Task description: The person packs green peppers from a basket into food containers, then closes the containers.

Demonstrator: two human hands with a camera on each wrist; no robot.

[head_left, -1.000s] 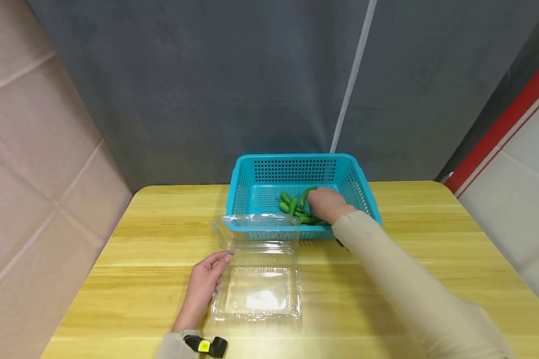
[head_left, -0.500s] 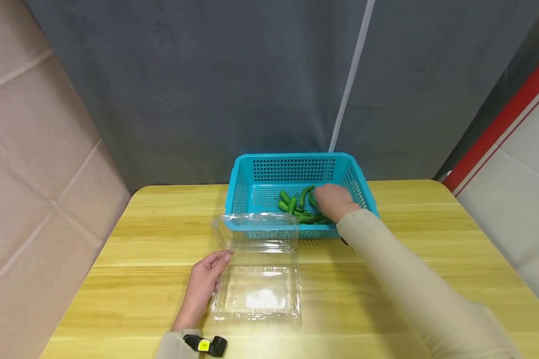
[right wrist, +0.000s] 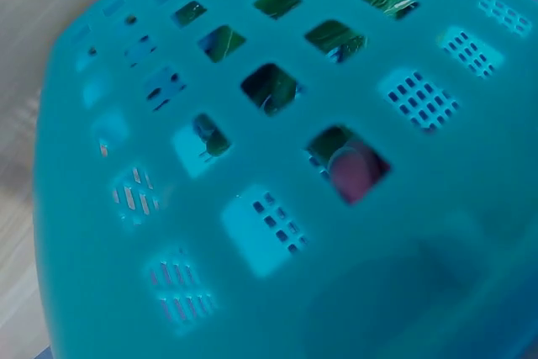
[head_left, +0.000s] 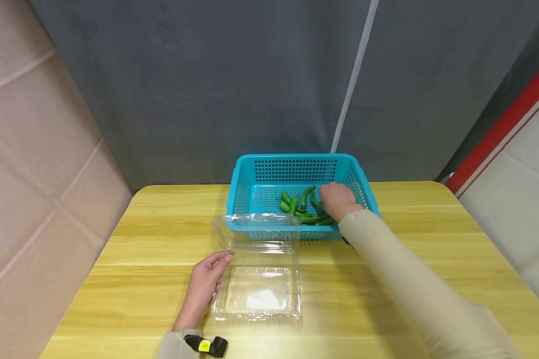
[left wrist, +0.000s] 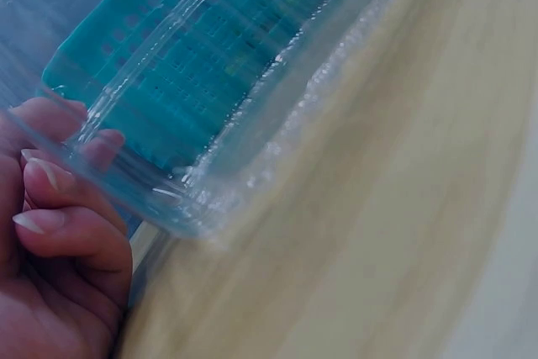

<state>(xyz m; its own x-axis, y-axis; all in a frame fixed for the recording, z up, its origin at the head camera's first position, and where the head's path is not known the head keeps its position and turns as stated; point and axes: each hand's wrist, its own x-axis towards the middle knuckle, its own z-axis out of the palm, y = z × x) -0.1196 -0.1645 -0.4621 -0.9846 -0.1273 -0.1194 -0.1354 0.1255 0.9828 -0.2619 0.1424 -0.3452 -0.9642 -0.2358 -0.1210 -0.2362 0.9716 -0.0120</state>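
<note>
A clear plastic clamshell container lies opened out on the table, its lid leaning against the front of a blue basket. My left hand pinches the container's left edge near the hinge; in the left wrist view, fingertips show at the clear plastic. Several green chili peppers lie in the basket. Among them, at the right side, my right hand reaches down with its fingers hidden from the head view. Through a hole in the basket wall, the right wrist view shows one fingertip beside dark green.
The wooden table runs back to a grey curtain. A pale panel stands at the left, and a white one with a red stripe at the right.
My right hand has shifted slightly right within the basket, uncovering another curved pepper. The left hand and the container have stayed in place.
</note>
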